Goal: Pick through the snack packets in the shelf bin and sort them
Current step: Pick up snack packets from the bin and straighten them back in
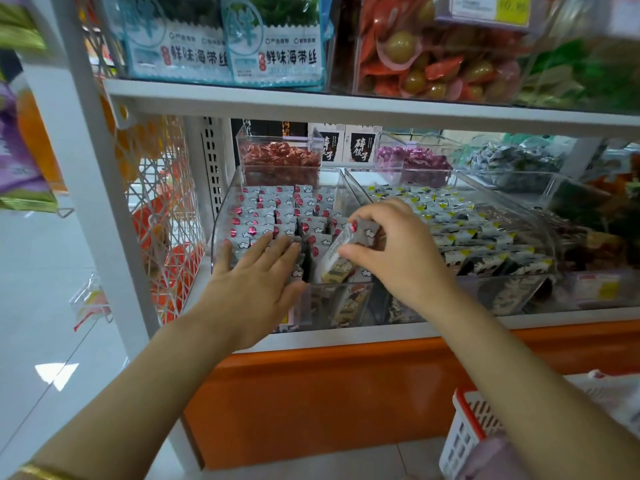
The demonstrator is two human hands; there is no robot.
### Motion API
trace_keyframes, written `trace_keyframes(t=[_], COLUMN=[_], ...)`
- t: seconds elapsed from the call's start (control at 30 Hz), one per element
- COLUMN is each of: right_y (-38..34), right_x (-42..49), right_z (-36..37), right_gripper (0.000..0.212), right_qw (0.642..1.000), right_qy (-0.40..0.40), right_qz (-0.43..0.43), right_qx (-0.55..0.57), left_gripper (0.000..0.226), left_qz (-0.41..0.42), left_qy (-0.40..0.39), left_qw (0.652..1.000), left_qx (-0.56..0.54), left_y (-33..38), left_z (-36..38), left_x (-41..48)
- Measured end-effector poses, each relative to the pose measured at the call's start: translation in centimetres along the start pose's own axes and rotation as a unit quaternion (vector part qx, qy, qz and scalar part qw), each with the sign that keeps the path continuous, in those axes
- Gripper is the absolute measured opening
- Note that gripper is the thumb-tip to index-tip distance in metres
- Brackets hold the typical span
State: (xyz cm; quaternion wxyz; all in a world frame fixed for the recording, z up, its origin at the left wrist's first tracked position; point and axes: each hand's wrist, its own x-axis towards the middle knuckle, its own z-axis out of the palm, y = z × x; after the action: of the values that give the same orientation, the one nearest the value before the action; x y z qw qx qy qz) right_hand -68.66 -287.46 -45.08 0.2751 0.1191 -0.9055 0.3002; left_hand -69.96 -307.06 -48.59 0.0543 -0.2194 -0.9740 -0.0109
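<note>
Overhead, bags (277,46) reading 鲜味海带丝, right hand (398,251) pinching packet (341,252), label too blurred.

Bare left hand (255,284) and right hand (398,252), bare forearms, gold bangle (43,472) at left wrist

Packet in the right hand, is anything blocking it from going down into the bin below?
Nothing visible does. The right hand pinches the packet over the open-topped bin, above a gap in the rows; the left hand lies flat on them, left of that gap.
</note>
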Motion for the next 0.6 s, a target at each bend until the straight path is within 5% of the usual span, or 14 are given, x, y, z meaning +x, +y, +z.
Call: trace_keyframes(t=[0.13, 0.27, 0.6], right_y=[-0.4, -0.7, 0.3], right_x=[0.2, 0.5, 3.8], right_z=[1.7, 2.9, 2.4], right_gripper=[0.044, 0.026, 0.026], right_qw=[0.992, 0.963, 0.989], right_qy=[-0.042, -0.137, -0.092], right_qz=[-0.050, -0.107, -0.027], right_qx=[-0.112, -0.207, -0.111], left_gripper=[0.063, 0.063, 0.065], left_qz=[0.000, 0.004, 0.007], left_qy=[-0.001, 0.007, 0.037], left_qw=[1.000, 1.000, 0.998], left_qx=[0.005, -0.009, -0.053], left_y=[-0.2, 0.0, 0.0], left_z=[0.0, 0.0, -0.3], left_x=[-0.1, -0.1, -0.1])
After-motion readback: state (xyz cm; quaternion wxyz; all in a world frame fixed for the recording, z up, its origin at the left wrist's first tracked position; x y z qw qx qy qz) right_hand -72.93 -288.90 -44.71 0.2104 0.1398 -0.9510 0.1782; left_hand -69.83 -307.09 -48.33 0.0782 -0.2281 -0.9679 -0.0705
